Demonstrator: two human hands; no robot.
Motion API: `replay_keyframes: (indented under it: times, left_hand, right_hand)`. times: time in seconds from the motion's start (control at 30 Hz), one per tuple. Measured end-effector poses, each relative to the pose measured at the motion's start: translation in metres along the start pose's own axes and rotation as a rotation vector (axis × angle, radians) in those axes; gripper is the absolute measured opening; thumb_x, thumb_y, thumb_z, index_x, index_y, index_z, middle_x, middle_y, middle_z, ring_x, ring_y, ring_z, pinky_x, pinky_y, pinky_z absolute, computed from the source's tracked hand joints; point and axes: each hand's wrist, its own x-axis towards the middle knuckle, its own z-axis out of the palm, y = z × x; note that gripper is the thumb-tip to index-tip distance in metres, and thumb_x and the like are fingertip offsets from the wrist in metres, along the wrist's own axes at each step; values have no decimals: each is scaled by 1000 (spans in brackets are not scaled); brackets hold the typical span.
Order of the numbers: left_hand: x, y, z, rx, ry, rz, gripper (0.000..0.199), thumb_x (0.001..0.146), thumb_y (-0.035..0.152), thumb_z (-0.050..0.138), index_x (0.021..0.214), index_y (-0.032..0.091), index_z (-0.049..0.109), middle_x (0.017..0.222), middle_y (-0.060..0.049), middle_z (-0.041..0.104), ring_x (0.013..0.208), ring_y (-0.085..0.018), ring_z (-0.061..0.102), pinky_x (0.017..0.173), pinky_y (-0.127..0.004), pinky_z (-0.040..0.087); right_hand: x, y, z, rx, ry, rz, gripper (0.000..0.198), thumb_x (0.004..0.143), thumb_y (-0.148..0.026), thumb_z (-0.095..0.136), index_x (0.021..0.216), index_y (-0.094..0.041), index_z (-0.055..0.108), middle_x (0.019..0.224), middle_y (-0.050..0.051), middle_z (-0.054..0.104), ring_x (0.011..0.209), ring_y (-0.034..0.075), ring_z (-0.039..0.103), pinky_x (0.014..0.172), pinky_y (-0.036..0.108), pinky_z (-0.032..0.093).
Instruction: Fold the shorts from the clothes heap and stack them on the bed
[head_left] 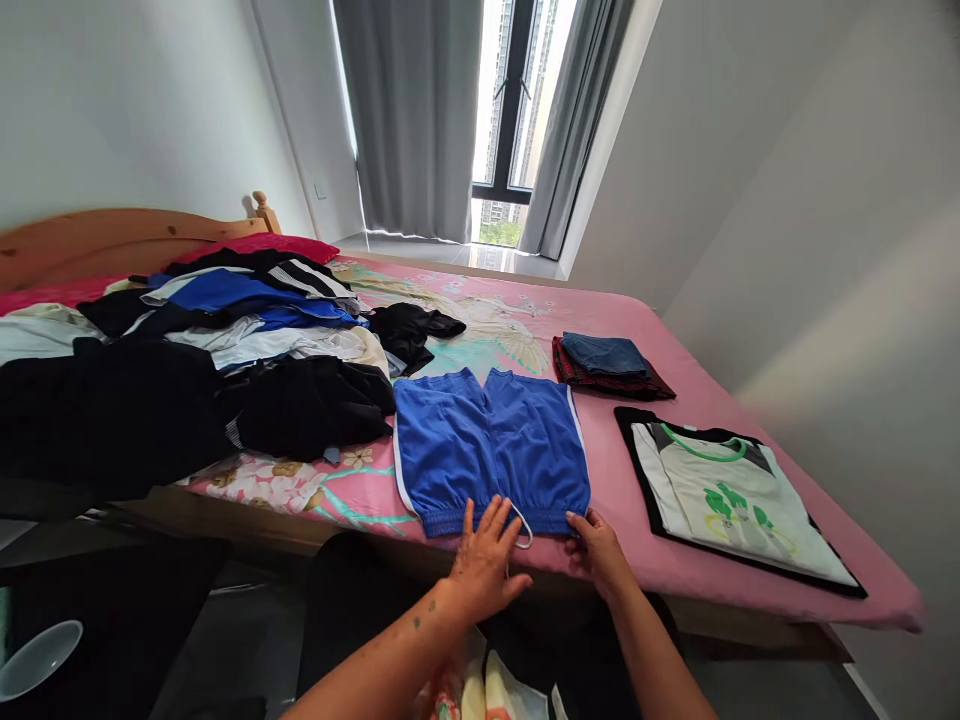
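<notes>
A pair of blue shorts [491, 440] with white side piping lies spread flat on the bed, its elastic waistband toward me and its legs pointing away. My left hand [486, 550] rests with fingers spread on the middle of the waistband, beside a white drawstring [523, 528] that loops over the bed's edge. At the waistband's right corner, my right hand [596, 550] pinches the fabric between thumb and fingers.
A heap of mixed clothes [225, 330] covers the bed's left side. To the right lie folded denim [604, 355] on red plaid cloth [570, 375] and a folded white T-shirt [712, 490] on something black. A pale bowl [41, 660] is at lower left.
</notes>
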Motion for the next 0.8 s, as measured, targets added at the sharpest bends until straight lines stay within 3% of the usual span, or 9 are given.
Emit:
replay_keyframes:
  times: [0.1,0.17,0.27,0.33,0.4,0.5,0.57,0.67,0.8]
  left_hand:
    - [-26,13,19,-74,-67,118,48,73,46,68,113,22,60,138,-13,49,133,-31,36,113,-59,7]
    - [-41,22,29,-126,-144,181,34,71,46,69,95,22,66,106,-8,68,110,-26,58,114,-56,11]
    - [-46,30,31,-200,-231,367,23,72,45,68,78,23,67,66,3,66,76,-15,63,114,-49,17]
    - [-37,32,21,-210,-146,379,18,78,41,62,80,23,67,78,1,69,86,-15,63,115,-45,16]
    - [-23,28,9,-150,-8,223,26,81,35,57,102,22,65,113,-5,66,113,-21,55,116,-46,14]
    - [-3,12,3,23,73,-82,62,80,35,55,137,12,42,147,-16,36,139,-31,26,115,-54,11]
    - [2,-2,12,107,41,-196,74,79,38,54,142,5,33,151,-21,27,141,-33,17,114,-57,9]
    - [-1,-17,31,147,-14,-205,85,77,42,54,146,4,23,154,-19,17,143,-32,8,115,-55,5]
    - [-8,-17,44,87,-7,-205,89,77,44,53,148,5,16,156,-17,8,143,-32,3,115,-54,4]
  right_hand:
    - [1,1,-1,-20,14,30,46,69,-48,66,103,-21,50,57,-6,53,37,7,45,34,17,36]
    - [0,1,-3,-23,13,41,49,69,-48,67,107,-22,51,60,-5,55,41,9,50,36,19,40]
    - [-2,-1,-7,-17,-11,35,53,68,-49,68,111,-25,51,69,-4,58,49,10,56,41,21,45]
    - [-5,-1,-7,-25,-32,32,55,68,-51,68,112,-24,51,71,-3,60,47,9,54,45,23,48]
    - [-7,0,-6,-50,-36,25,57,67,-51,68,114,-23,51,69,-2,61,44,9,52,47,25,49]
    - [-6,6,-1,-112,40,-29,60,65,-52,67,113,-22,51,75,0,63,50,13,56,45,26,47]
    - [-2,8,3,-167,132,-92,58,64,-54,64,109,-19,52,83,3,64,59,17,60,45,27,45]
    - [3,0,13,-276,256,-221,54,64,-56,59,100,-15,56,90,9,65,79,24,62,61,33,49]
    - [-4,-28,55,-468,269,-503,52,70,-53,58,108,-18,58,104,9,64,97,26,58,86,38,44]
